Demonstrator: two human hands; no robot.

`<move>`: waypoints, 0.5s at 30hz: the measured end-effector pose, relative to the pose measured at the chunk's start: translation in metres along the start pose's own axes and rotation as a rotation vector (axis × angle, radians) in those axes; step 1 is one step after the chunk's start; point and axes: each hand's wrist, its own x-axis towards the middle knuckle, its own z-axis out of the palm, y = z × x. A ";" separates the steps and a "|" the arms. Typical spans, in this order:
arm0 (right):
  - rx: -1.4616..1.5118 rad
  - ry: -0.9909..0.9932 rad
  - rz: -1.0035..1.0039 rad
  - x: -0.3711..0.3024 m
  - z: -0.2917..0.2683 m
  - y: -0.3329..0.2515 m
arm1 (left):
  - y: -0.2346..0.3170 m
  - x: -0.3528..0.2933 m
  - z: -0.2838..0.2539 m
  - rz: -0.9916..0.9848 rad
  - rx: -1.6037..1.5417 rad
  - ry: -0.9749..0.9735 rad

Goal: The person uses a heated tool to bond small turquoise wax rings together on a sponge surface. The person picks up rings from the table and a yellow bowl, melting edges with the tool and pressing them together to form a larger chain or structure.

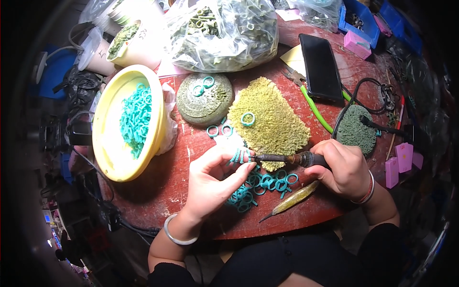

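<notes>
My left hand (214, 178) is closed, with small teal wax rings (240, 155) between its thumb and fingers. In my right hand (343, 167) is a soldering iron (306, 159) with a dark handle, gripped from the right. The iron's tip meets the rings at my left fingertips; whether it touches them I cannot tell. Beneath my hands a loose pile of teal rings (267, 182) lies on the red table (181, 210). One ring (247, 119) rests on the yellow-green rough pad (267, 115) just beyond. A yellow-handled pointed tool (295, 199) lies near my right hand.
At left a tilted yellow bowl (106, 124) holds many teal pieces. Behind stand a round grey-green block (203, 100) with rings on it and a plastic bag (229, 43). To the right are a phone (321, 67), green-handled pliers (313, 103), a green pad (356, 129) and cables.
</notes>
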 end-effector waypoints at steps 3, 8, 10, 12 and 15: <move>-0.005 -0.006 0.002 0.000 -0.001 -0.001 | -0.001 0.000 0.000 0.011 0.011 -0.011; -0.011 -0.009 0.001 0.000 -0.001 -0.001 | 0.000 0.000 -0.001 0.002 0.007 -0.013; -0.011 -0.011 0.003 0.000 -0.001 -0.001 | 0.000 0.000 -0.001 0.004 0.014 -0.015; -0.012 -0.015 0.005 0.000 -0.001 -0.002 | 0.001 0.000 -0.001 0.005 0.021 -0.018; -0.013 -0.019 -0.010 0.001 -0.002 -0.001 | 0.002 0.000 -0.001 0.015 0.079 -0.016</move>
